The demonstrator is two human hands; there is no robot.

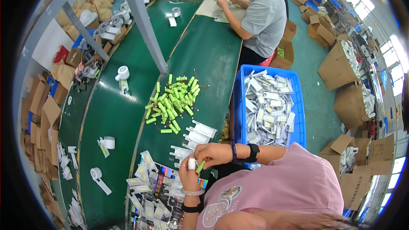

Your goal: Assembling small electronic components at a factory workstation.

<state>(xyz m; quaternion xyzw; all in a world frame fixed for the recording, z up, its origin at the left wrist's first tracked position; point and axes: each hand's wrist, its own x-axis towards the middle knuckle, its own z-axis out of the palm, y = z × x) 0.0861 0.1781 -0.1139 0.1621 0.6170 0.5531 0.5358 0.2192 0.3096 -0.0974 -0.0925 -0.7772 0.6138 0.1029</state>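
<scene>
Blue crate (238, 102): full of white packets, right of green battery pile (172, 102).
Left grip (188, 174): pinching white holder (192, 163).
Right grip (215, 153): pinching green battery (200, 166).

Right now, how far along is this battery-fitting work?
Done: finished white pieces lie spread on the bench near the person. In hand: the left hand holds a small white part while the right hand brings a green battery to it. Left: a big pile of green batteries and a full blue crate.
</scene>
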